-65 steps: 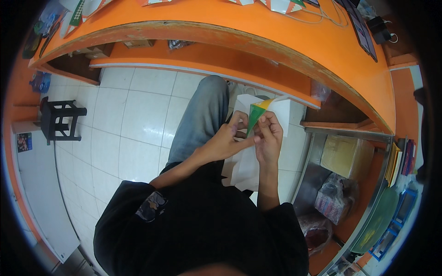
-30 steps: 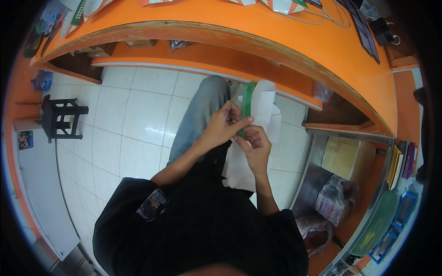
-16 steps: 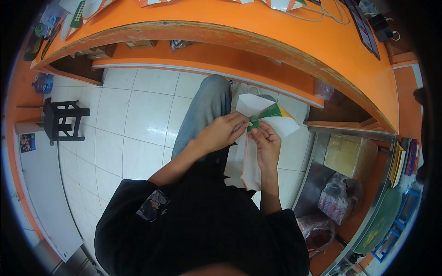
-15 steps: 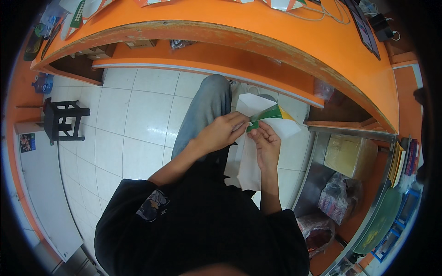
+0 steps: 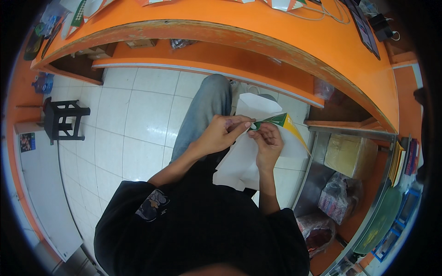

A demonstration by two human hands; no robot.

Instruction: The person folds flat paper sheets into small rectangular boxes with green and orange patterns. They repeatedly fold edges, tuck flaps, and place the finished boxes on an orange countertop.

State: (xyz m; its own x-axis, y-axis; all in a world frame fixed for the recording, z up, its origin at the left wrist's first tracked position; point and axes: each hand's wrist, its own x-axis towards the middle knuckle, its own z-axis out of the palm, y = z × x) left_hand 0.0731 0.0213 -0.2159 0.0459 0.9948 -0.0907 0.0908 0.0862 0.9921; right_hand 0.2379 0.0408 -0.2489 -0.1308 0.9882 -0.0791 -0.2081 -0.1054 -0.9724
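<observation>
A sheet of thin cardboard (image 5: pixel 243 154), white on one face and green and yellow on the other, lies across my lap with several flaps standing out. It looks like a flat, partly folded paper box. My left hand (image 5: pixel 224 131) pinches its green part between thumb and fingers. Close against it, my right hand (image 5: pixel 267 140) grips the same green part, fingers curled and thumb on the near side. The two sets of fingertips nearly touch. What lies right between them is too small to make out.
An orange counter (image 5: pixel 221 28) with a worn edge curves ahead, bearing printed cardboard pieces (image 5: pixel 282 3), a cable and a tablet (image 5: pixel 361 30). At left stands a black stool (image 5: pixel 66 120). On the right, a metal-framed shelf holds a wrapped yellowish block (image 5: pixel 351 155) and plastic-wrapped packages (image 5: pixel 338 198).
The cardboard has turned in my hands: its yellow part has swung nearer and to the right, and more white shows over my lap. Both hands keep their pinch, my left one flatter.
</observation>
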